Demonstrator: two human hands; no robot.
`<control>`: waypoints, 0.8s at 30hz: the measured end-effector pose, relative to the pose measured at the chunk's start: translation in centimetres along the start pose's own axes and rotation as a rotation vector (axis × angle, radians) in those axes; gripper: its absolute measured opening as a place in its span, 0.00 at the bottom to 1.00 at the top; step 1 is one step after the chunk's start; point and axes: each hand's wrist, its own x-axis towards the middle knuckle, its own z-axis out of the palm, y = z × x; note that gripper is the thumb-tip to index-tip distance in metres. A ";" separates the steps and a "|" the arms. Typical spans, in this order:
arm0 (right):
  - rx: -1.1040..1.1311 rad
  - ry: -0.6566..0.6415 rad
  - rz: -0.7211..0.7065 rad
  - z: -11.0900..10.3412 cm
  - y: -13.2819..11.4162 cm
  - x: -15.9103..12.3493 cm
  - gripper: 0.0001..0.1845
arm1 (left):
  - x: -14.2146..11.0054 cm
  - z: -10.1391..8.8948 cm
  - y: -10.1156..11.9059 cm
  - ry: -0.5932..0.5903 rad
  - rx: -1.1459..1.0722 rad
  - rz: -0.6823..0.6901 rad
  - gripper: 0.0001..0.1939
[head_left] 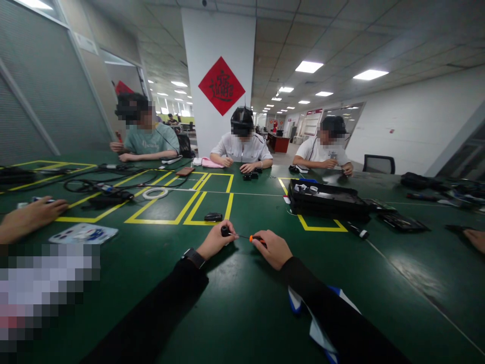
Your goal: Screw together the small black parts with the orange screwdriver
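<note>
My left hand (216,240), with a dark watch at the wrist, is closed around a small black rounded part (225,231); its exact kind is too small to tell. In my right hand (276,248) is a screwdriver (251,238) with an orange and black handle. Its thin shaft points left, and the tip reaches the fingers of my left hand; whether it touches the black part I cannot tell. Just beyond my left hand, a black oblong object (213,217) lies on the green table (242,313).
A black tray (329,198) stands ahead to the right, with dark devices (402,222) beside it. Blue and white packaging (320,328) lies under my right forearm. Cables and a white coil (155,193) are at left. Several people sit around; a neighbour's hand (34,217) rests at left.
</note>
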 end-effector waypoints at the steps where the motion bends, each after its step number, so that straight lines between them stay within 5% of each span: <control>1: -0.012 0.000 -0.006 0.0 0.0 0.1 0.14 | 0.0 0.0 0.0 0.005 0.006 0.000 0.12; 24: 0.004 0.030 -0.005 0.3 -0.2 -0.1 0.12 | -0.2 -0.1 0.6 0.029 0.044 0.037 0.11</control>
